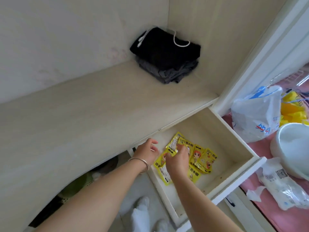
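Both arms reach into the drawer (233, 144), right hand (178, 160) pinching a yellow packet (173, 144), left hand (148, 152) with grip spread.

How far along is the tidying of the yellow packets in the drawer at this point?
Done: the drawer stands pulled open, with several yellow packets lying on its floor. In hand: the right hand pinches one packet, and the left hand hovers open beside it. Left: the packets lie overlapping and unaligned, and the drawer is not yet closed.
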